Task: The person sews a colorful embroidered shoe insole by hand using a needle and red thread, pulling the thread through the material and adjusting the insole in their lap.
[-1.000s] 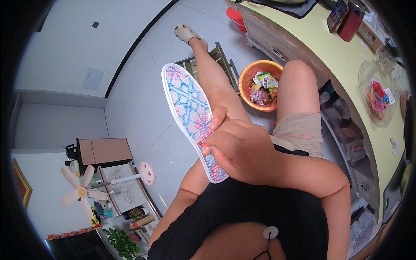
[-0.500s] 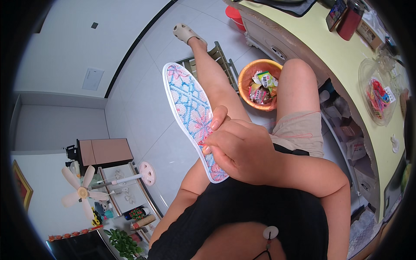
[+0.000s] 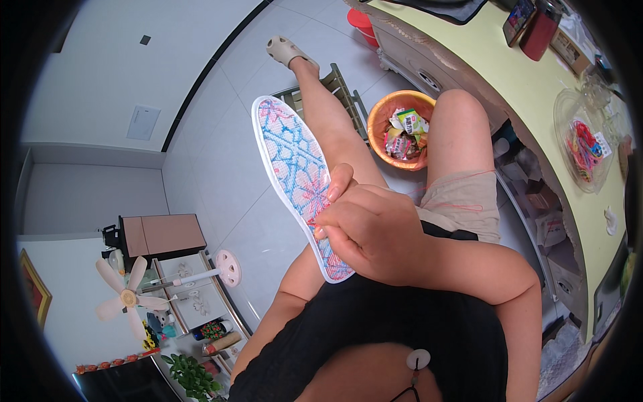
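Observation:
An embroidered insole (image 3: pixel 293 157) with a white rim and a blue, pink and red stitched pattern is tilted up over my lap. My left hand (image 3: pixel 340 181) is mostly hidden behind it, with a finger or thumb wrapped over its right edge. My right hand (image 3: pixel 375 224) is closed in a pinch against the insole's lower part; whatever its fingertips hold is too small or hidden to make out. Thin red thread (image 3: pixel 463 207) lies in a loop across the beige shorts on my right thigh.
An orange bin (image 3: pixel 372 127) with wrappers stands between my legs, beside a low folding stool (image 3: pixel 345 90). At right curves a yellow-topped table (image 3: pixel 512 80) bearing a clear tray (image 3: pixel 568 157) of coloured thread, a phone (image 3: pixel 519 23) and a red cup (image 3: pixel 540 40).
Almost nothing differs. The insole and both hands keep their places, with only a very slight shift of my right hand at the stitched surface.

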The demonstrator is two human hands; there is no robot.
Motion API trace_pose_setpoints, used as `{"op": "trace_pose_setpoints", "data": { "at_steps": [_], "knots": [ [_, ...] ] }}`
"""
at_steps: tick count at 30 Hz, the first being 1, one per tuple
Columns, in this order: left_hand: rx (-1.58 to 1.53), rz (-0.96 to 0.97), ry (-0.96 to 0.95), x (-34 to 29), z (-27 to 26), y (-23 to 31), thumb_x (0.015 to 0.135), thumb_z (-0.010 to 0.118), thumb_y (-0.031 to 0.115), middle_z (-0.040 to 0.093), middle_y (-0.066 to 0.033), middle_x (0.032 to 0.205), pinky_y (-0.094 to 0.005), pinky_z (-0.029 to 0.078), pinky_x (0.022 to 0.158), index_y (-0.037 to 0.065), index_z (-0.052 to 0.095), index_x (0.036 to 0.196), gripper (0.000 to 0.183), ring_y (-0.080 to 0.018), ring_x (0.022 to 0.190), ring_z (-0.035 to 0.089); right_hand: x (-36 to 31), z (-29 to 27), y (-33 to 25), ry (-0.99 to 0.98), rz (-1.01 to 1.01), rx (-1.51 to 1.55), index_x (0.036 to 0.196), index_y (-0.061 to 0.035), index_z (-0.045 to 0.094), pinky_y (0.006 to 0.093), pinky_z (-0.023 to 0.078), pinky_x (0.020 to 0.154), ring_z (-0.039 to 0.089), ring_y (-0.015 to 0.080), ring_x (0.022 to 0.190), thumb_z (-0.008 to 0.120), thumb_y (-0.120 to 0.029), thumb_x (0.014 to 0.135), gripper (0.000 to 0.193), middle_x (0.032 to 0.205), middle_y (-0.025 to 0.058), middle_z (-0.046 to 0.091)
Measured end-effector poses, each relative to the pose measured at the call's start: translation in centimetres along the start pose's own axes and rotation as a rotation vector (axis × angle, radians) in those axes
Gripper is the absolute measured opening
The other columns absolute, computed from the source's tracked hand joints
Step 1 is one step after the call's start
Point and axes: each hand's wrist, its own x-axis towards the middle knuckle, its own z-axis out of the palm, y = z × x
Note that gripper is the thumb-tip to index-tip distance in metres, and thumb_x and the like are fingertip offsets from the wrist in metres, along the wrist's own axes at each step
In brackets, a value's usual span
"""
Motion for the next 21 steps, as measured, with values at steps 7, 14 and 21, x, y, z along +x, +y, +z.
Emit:
{"op": "trace_pose_setpoints", "data": {
  "at_steps": [7,14,21],
  "knots": [
    [0.248,0.013,0.196,-0.2,1.9,1.6,0.069,0.067,-0.001,0.054,-0.0074,0.06,-0.0238,0.038,0.049,0.005,0.041,0.095,0.038,-0.0137,0.052,0.051,-0.2,-1.1,0.7,-0.036,0.075,-0.012,0.083,-0.0063,0.062,0.0288,0.049,0.058,0.062,0.0224,0.069,0.065,0.001,0.072,0.013,0.072,0.0055,0.064],
    [0.915,-0.062,0.68,0.7,5.9,1.3,0.066,0.071,-0.003,0.063,-0.0075,0.094,-0.0293,0.051,0.077,-0.001,0.051,0.114,0.051,-0.0158,0.081,0.063,-3.1,-3.7,2.5,-0.032,0.537,0.451,0.09,0.0004,0.06,0.0168,0.038,0.056,0.047,-0.0004,0.063,0.056,0.002,0.088,0.006,0.075,-0.0024,0.058],
    [1.159,-0.064,0.726,2.2,8.2,-0.4,0.069,0.075,0.003,0.062,-0.0062,0.103,-0.0277,0.051,0.082,0.0,0.052,0.114,0.051,-0.0132,0.09,0.062,-4.6,-4.7,3.3,-0.024,0.72,0.596,0.094,0.0008,0.061,0.0174,0.036,0.057,0.046,0.0015,0.067,0.054,0.002,0.089,0.008,0.078,-0.0026,0.055]
  ]
}}
